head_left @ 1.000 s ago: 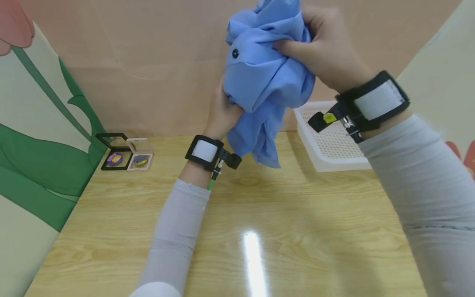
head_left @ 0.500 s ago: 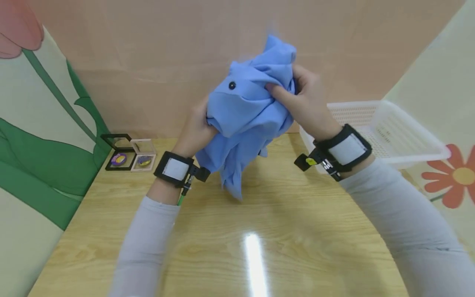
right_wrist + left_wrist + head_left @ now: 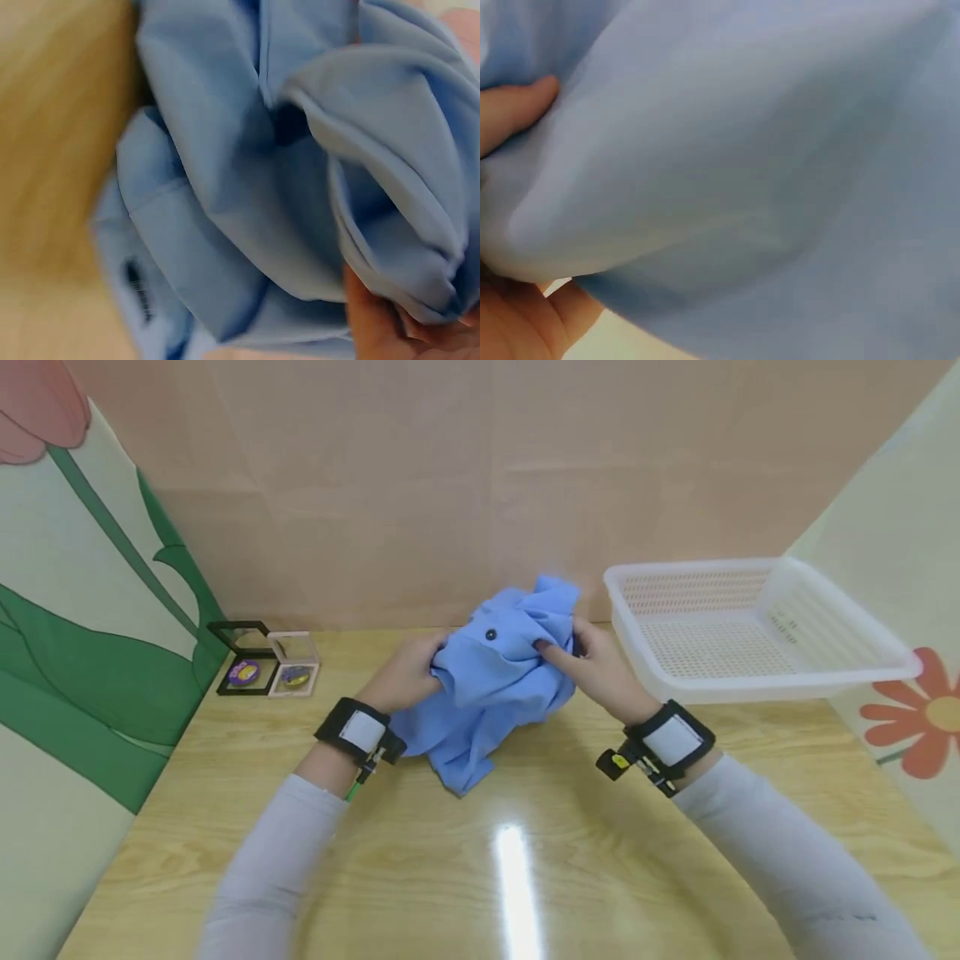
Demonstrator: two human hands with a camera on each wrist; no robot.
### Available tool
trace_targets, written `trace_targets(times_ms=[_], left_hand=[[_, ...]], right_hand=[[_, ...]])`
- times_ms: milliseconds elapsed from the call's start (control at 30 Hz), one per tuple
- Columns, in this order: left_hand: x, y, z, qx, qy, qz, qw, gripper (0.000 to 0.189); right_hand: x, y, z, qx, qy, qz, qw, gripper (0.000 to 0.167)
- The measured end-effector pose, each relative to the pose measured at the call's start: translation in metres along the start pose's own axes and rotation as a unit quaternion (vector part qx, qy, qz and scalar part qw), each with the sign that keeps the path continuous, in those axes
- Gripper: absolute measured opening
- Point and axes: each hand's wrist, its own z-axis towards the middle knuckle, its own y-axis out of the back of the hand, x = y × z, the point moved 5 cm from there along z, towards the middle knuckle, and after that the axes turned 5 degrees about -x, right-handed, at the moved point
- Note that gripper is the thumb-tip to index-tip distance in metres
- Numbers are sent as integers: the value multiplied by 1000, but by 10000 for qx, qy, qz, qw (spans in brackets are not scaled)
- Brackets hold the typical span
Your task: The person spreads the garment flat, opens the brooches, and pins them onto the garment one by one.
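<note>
Left hand and right hand pinch a bunched blue garment between them.
Its dark button faces up between the hands, over the wood-grain bench; a white perforated basket sits right of the right hand, and open pink and black compacts left of the left.

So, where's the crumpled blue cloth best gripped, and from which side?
Probably grip the cloth by its bunched sides, from left and right, as the left hand and right hand do: folds there suit pinching, while the near end trails loose.
</note>
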Motion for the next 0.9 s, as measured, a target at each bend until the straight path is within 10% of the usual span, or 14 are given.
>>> trace_targets(times_ms=[333,600,900], left_hand=[[18,-19,-13,863,-254,624,9940,27],[37,-26,-20,1415,-228,1380,9800,35],[-6,-10,-49,1450,53,2364,9608,104]], right_hand=[[-48,-14,-30,1577,-254,-1931,9681,30],[-42,-20,-53,1634,-17,-2768,9469,25],[-26,7,-70,935,-52,-2035,9746,37]])
